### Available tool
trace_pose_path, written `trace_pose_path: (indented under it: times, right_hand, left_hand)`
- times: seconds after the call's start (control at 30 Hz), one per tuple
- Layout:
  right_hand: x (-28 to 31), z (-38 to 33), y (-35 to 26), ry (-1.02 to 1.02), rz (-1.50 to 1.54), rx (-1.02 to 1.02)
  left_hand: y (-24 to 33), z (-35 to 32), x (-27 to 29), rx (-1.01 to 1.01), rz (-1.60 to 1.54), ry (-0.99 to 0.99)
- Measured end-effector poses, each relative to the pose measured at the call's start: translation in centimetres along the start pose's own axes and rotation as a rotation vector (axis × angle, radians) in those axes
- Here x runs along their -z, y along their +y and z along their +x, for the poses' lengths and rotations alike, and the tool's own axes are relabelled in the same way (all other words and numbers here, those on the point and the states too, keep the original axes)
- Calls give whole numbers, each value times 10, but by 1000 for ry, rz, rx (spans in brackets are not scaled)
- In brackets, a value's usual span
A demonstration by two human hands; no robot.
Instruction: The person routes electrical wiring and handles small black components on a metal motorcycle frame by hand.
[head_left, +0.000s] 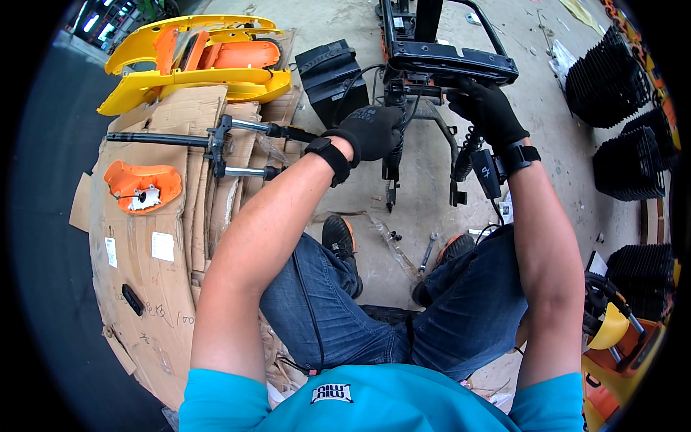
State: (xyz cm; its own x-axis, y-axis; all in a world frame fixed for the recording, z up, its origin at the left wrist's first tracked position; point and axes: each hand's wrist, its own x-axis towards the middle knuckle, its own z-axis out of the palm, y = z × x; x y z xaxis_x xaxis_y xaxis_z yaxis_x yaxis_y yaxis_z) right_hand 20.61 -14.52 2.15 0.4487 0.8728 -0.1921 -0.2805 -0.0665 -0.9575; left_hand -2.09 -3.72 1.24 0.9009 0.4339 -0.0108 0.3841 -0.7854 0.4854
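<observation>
Closest to the lens, a teal shirt (353,403) fills the bottom edge, with blue-jeaned knees (403,309) above it and both bare forearms reaching up the middle of the frame.

Left hand (371,131), in a black glove with a wrist strap, is curled nearly closed around the upright tube of a black metal frame (446,65) at centre top; the fingertips are hidden behind the knuckles. Right hand (489,111), also gloved, is clenched on a crossbar of the same frame just under its flat black upper rack, fingers wrapped tight. That frame stands on the concrete floor (432,180) in front of the knees, its legs dropping toward two shoes (342,237).

Between the shoes lies a small wrench (427,252) beside a strip of clear plastic, so the floor there is cramped. A black battery box (332,75) sits just left of the frame, close to the left hand.

Flattened cardboard (165,216) covers the left side, carrying a black fork assembly with chrome tubes (216,147), an orange cover (142,186) and, upper left, yellow body panels (194,57). Stacks of black ribbed parts (608,75) line the right edge, well apart from the hands.
</observation>
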Motion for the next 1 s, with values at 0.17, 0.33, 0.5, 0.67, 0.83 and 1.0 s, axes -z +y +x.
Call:
trace_pose_path:
  times: [0.17,0.33,0.5,0.67,0.83,1.0]
  right_hand:
    - [-3,-3,-2,25,-10,-3]
    - [-5,-4,-4,27,-17,-8]
    - [0,-2,-2,-14,-35,3]
    - [-1,-2,-2,9,-58,13]
    - [-1,-2,-1,1,-40,25]
    - [-2,-3,-2,12,-39,8]
  left_hand:
    - [1,1,1,17,5,-22]
    - [0,0,0,14,6,-23]
    - [2,1,0,20,3,-32]
    - [2,1,-1,18,-6,-28]
    - [-2,2,-3,19,-4,-34]
    - [-3,3,-4,15,3,-28]
